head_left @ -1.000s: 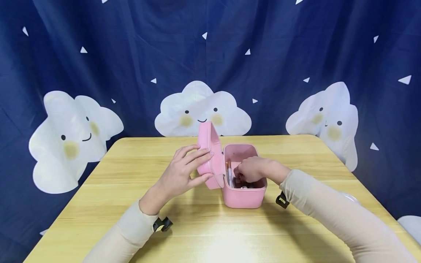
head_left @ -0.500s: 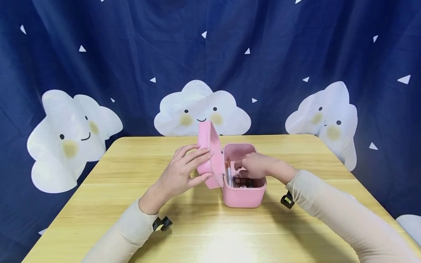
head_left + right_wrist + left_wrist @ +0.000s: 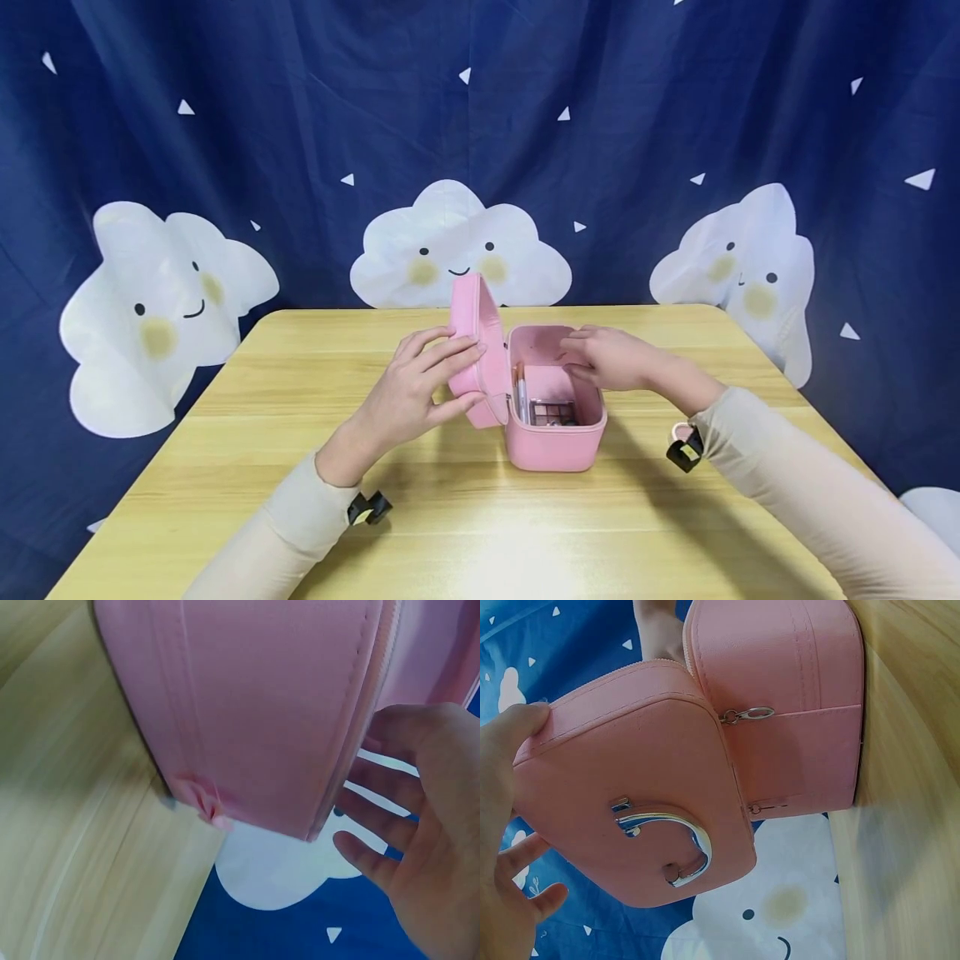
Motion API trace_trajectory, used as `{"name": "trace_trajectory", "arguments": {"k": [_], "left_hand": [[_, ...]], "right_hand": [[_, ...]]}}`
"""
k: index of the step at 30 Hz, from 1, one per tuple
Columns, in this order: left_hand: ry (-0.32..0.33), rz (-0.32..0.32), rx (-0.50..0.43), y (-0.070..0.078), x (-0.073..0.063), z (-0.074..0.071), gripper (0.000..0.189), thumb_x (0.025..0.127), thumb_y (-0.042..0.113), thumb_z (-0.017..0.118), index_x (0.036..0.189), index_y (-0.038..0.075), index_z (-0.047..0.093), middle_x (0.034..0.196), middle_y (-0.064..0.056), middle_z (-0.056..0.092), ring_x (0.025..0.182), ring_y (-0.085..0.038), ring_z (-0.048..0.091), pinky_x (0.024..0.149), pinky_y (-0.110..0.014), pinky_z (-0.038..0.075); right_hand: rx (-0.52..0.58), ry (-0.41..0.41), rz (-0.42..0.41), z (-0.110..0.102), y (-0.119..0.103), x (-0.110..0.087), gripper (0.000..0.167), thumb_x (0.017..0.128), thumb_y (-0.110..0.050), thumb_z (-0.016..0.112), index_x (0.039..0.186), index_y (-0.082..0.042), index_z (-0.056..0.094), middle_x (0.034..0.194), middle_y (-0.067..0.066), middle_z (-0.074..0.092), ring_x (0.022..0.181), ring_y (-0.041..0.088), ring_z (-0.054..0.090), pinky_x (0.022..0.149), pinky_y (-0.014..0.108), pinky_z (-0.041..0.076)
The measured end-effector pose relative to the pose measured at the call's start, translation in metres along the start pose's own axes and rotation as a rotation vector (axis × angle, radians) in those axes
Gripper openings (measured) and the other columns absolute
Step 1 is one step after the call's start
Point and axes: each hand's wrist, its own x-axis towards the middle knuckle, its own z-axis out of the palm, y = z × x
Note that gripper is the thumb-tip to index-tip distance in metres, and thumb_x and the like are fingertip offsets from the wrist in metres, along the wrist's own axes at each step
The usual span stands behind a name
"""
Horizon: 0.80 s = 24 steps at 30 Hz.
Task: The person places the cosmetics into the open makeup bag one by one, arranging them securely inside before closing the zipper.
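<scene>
A pink cosmetic case (image 3: 557, 450) stands on the table with its lid (image 3: 467, 308) swung up to the left. My left hand (image 3: 408, 387) holds that lid by its edges; the left wrist view shows the lid's silver handle (image 3: 703, 844). At the case's right rim is my right hand (image 3: 618, 358), fingers loosely bent over the opening with nothing visible between them. Inside the case lie an eyeshadow palette (image 3: 553, 412) and slender brushes (image 3: 522, 396) against the left wall. The right wrist view shows the case's side with a small pink bow (image 3: 204, 804).
A small round compact (image 3: 681, 431) rests on the wooden table (image 3: 300, 467), partly covered by the right wrist camera (image 3: 685, 450). A blue curtain (image 3: 315, 100) with cloud faces hangs behind the table.
My right hand has risen from deep inside the case and moved right to its rim, uncovering the palette. The round compact has come into sight. My left hand and the lid stay put.
</scene>
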Motion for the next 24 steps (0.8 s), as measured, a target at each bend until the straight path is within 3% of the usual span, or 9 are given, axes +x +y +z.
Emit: {"name": "trace_trajectory", "arguments": {"k": [4, 11, 24], "left_hand": [[-0.005, -0.001, -0.001, 0.001, 0.001, 0.000, 0.052, 0.097, 0.050, 0.054, 0.126, 0.008, 0.065, 0.127, -0.007, 0.064, 0.119, -0.035, 0.053, 0.102, -0.049, 0.042], [-0.006, 0.001, -0.005, 0.001, 0.000, 0.001, 0.052, 0.097, 0.050, 0.055, 0.126, 0.008, 0.065, 0.127, -0.008, 0.063, 0.120, -0.035, 0.053, 0.102, -0.049, 0.041], [-0.012, -0.006, -0.003, 0.003, 0.001, 0.001, 0.052, 0.096, 0.050, 0.056, 0.127, 0.009, 0.064, 0.127, -0.007, 0.063, 0.121, -0.035, 0.052, 0.102, -0.050, 0.041]], "right_hand": [[0.009, 0.040, 0.021, -0.002, 0.004, -0.010, 0.014, 0.087, -0.010, 0.070, 0.101, -0.006, 0.066, 0.094, 0.004, 0.064, 0.091, 0.024, 0.061, 0.085, 0.043, 0.050], [0.047, 0.034, 0.111, -0.007, 0.006, -0.029, 0.030, 0.095, -0.020, 0.065, 0.118, -0.001, 0.063, 0.115, 0.015, 0.065, 0.111, 0.034, 0.059, 0.098, 0.051, 0.044], [0.132, 0.020, 0.266, -0.019, 0.013, -0.076, 0.043, 0.100, -0.034, 0.056, 0.133, -0.005, 0.056, 0.130, 0.012, 0.059, 0.125, 0.036, 0.049, 0.105, 0.055, 0.036]]}}
